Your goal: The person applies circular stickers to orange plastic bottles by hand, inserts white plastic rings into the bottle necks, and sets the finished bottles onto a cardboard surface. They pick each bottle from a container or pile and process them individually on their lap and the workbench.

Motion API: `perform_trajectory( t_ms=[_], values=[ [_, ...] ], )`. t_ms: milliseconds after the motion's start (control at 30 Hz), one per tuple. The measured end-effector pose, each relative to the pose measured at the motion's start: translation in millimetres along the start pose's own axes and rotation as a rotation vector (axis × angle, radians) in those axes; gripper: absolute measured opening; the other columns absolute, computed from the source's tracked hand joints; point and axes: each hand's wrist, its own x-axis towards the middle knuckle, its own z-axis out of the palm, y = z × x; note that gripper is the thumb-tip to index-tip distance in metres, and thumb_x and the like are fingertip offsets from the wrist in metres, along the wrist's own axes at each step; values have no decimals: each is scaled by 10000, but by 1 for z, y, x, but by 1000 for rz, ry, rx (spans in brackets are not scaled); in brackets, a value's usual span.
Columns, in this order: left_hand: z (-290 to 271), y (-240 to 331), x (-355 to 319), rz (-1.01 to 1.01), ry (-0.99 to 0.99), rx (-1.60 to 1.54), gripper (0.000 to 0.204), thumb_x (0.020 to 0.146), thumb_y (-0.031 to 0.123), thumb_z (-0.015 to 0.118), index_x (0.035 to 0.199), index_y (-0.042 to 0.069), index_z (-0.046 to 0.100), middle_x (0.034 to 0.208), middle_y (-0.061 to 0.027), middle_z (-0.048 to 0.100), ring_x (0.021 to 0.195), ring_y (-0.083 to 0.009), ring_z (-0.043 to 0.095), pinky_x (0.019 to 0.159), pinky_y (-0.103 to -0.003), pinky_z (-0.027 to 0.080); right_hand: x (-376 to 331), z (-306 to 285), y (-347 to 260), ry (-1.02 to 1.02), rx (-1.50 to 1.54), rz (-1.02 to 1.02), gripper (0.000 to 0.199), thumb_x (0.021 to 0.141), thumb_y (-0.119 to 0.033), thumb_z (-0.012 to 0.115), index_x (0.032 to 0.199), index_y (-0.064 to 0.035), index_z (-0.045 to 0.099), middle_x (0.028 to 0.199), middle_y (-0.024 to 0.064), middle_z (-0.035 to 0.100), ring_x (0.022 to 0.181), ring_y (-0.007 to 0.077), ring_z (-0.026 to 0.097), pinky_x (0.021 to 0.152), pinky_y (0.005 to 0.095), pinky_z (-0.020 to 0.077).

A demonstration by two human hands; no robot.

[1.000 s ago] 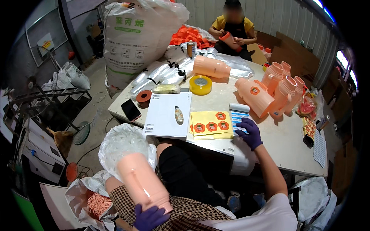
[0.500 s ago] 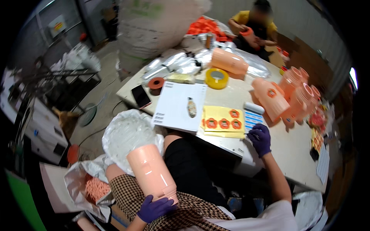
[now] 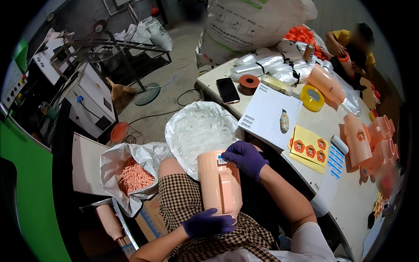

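A peach plastic jug (image 3: 208,181) with a moulded handle rests slanted on my lap. My left hand (image 3: 209,223), in a purple glove, is closed round its lower end. Near the jug's upper rim, my gloved right hand (image 3: 246,160) pinches at the edge of a small blue-and-white sticker (image 3: 222,160) lying against the wall. The thumb and index fingertips meet there; whether the sticker is fully stuck down cannot be seen. On the table, a label roll (image 3: 338,146) trails a strip of blue-and-white stickers beside yellow sheets (image 3: 307,150) of orange flower-shaped stickers.
Peach jugs (image 3: 358,139) stand and lie at the table's right. A tape roll (image 3: 312,98), a phone (image 3: 228,91) and a paper sheet (image 3: 273,115) lie farther back. Sacks hold clear rings (image 3: 200,131) and peach sticks (image 3: 136,177). Another person (image 3: 355,56) handles a jug across the table.
My right hand has come from the label strip on the table to the jug's upper end, where a sticker now shows. The jug has turned, bringing its handle into sight. The view has swung left.
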Motion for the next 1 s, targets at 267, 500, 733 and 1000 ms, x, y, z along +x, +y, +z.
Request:
perform_trajectory(
  t_ms=[267, 500, 733, 1000],
  values=[
    [25, -11, 1, -54, 79, -2143, 590, 986, 186, 535, 1545, 315, 395, 1550, 10, 451, 1414, -160, 447, 1133, -380, 432, 8, 28, 23, 230, -461, -176, 442, 788, -384, 840, 972, -16, 681, 943, 139, 591, 897, 326, 620, 825, 423, 524],
    [92, -49, -22, -437, 50, -2234, 425, 932, 242, 630, 1337, 371, 623, 1444, 53, 581, 1262, -117, 562, 1154, -404, 379, 28, -1, -1, -71, 101, -20, 425, 897, -412, 790, 1016, -9, 728, 860, 19, 688, 682, 93, 585, 668, 269, 513],
    [178, -101, -51, -1685, 67, -2583, 573, 956, 380, 606, 1366, -15, 541, 1406, -179, 534, 1274, -315, 561, 1082, -442, 475, -73, 40, 35, -414, -476, -253, 287, 1059, -277, 558, 1193, -76, 713, 989, 100, 750, 884, 178, 706, 803, 334, 556],
    [148, 74, 33, -2045, -907, -3361, 312, 961, 39, 482, 1113, -54, 738, 1098, -130, 761, 1007, -217, 714, 911, -357, 571, -151, -59, 56, 460, -150, -211, 249, 971, -258, 718, 1082, -38, 751, 1000, 122, 739, 945, 180, 707, 844, 332, 557]
  ],
)
